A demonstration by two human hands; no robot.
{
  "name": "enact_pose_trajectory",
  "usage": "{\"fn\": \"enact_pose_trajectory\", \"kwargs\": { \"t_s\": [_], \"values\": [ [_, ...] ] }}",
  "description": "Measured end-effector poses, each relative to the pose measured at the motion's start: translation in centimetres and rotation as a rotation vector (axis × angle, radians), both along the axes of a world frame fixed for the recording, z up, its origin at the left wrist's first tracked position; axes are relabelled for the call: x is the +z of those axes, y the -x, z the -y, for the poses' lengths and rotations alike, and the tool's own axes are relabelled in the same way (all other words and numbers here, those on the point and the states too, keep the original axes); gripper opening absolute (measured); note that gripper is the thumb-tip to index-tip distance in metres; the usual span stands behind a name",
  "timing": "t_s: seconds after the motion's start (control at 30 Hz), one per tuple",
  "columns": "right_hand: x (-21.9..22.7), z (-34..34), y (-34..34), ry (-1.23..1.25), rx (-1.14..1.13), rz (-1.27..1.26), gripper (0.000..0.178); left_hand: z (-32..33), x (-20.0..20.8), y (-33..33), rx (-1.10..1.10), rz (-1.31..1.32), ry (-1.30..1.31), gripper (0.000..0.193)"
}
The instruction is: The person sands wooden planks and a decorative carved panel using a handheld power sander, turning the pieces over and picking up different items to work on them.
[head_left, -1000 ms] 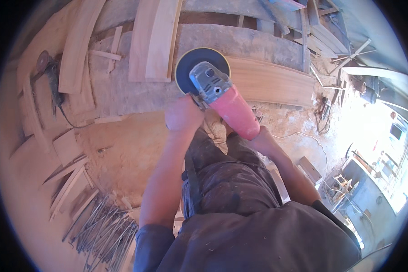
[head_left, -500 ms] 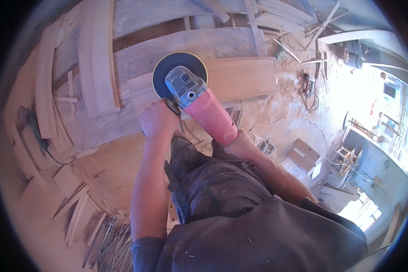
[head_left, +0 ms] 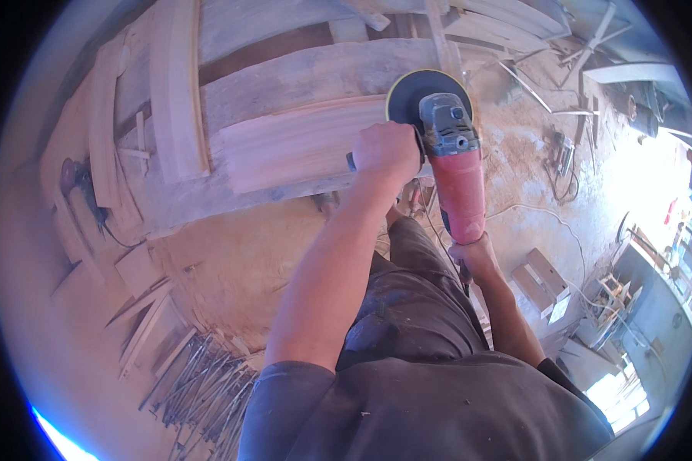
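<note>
A red angle polisher [head_left: 460, 192] with a grey metal head carries a dark round sanding disc [head_left: 413, 91] with a yellow rim. My left hand [head_left: 387, 154] is wrapped round its dark side handle, left of the head. At the rear end of the red body, my right hand [head_left: 475, 255] grips the tool; some of its fingers are hidden under it. The disc lies over the right end of a pale wooden board [head_left: 284, 150], which rests on a rough bench of planks [head_left: 300, 81]. Whether the disc touches the wood, I cannot tell.
Long planks [head_left: 175, 92] lie across the bench at the left. A second corded power tool [head_left: 84, 188] sits at far left. Thin rods [head_left: 204, 384] are heaped at lower left. On the floor at right are a cardboard box [head_left: 542, 278] and a white cable [head_left: 550, 219].
Both hands have carried the polisher to the right along the board, from its middle to its right end. The tool's body now points more nearly straight toward me, and the view has shifted.
</note>
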State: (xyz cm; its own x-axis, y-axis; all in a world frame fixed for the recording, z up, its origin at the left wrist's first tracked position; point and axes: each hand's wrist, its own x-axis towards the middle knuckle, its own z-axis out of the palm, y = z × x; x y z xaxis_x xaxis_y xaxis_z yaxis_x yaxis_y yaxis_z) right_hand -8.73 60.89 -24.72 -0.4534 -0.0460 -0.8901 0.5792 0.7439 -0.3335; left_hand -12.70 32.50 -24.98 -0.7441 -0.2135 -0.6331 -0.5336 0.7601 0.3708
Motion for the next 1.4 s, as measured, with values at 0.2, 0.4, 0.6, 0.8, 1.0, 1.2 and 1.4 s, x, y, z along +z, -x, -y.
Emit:
{"fn": "enact_pose_trajectory", "kwargs": {
  "t_s": [0.2,0.4,0.6,0.8,1.0,1.2,1.4],
  "values": [
    [-2.5,3.6,-1.5,-0.022,0.178,-0.043,0.025,5.7,-0.4,-4.0,0.143,-0.014,0.051,0.024],
    [-0.2,14.6,-3.7,-0.021,0.287,-0.008,0.029,14.4,0.2,-9.4,0.234,0.047,0.121,0.026],
    [1.4,22.9,-5.8,-0.035,0.349,0.024,0.031,21.0,-0.5,-14.9,0.347,0.079,0.167,0.027],
    [1.0,25.2,-8.1,-0.031,0.452,-0.021,0.030,23.3,0.5,-17.9,0.380,0.092,0.157,0.026],
    [2.0,21.2,-8.8,-0.142,0.340,0.110,0.031,19.7,-0.6,-16.3,0.216,0.016,0.055,0.026],
    [-0.1,24.1,-10.4,-0.035,0.350,-0.067,0.012,23.5,-0.6,-18.3,0.288,0.094,0.116,0.029],
    [0.3,21.5,-9.0,-0.077,0.327,0.024,0.023,21.4,0.2,-15.6,0.192,0.052,0.118,0.028]
  ]
}}
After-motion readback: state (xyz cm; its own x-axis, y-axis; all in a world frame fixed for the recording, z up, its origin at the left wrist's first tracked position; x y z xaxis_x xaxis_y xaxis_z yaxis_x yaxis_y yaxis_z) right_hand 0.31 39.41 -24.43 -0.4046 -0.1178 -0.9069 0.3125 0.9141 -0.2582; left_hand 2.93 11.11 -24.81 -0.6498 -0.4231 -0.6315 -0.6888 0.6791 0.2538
